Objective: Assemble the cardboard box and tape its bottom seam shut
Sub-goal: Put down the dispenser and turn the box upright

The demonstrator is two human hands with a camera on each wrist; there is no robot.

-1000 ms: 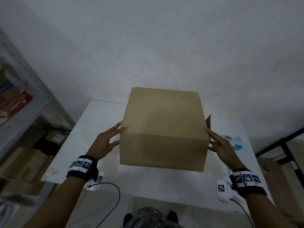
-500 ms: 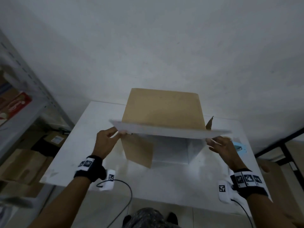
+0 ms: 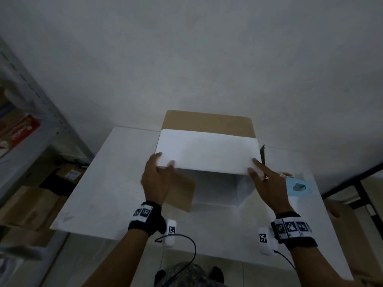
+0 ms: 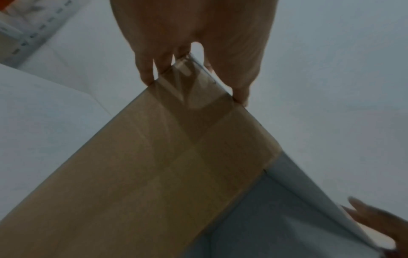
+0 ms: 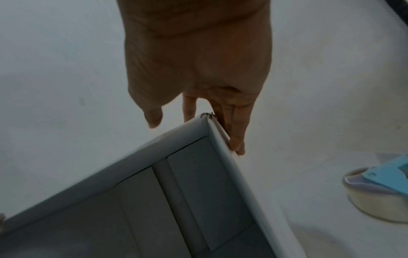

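Note:
A cardboard box (image 3: 207,123), brown outside and white inside, stands on the white table (image 3: 116,183). Its near flap (image 3: 207,154) is raised, with the white side facing me, and the inside shows below it. My left hand (image 3: 163,162) pinches the flap's left corner, thumb on the white face, fingers on the brown side (image 4: 176,165). My right hand (image 3: 252,166) holds the right corner (image 5: 223,157) between thumb and straight fingers (image 5: 236,136). A brown side flap (image 3: 182,193) hangs out at the near left. A blue tape dispenser (image 3: 298,186) lies on the table right of the box.
A metal shelf (image 3: 41,112) with packages stands at the left, with cardboard boxes (image 3: 27,204) on the floor under it. Another carton (image 3: 352,224) and a black frame (image 3: 352,181) are at the right. A wall rises behind the table.
The near flap has swung up from lying flat against the box and now shows its white side. Both hands moved to its two corners, the left hand shifting right.

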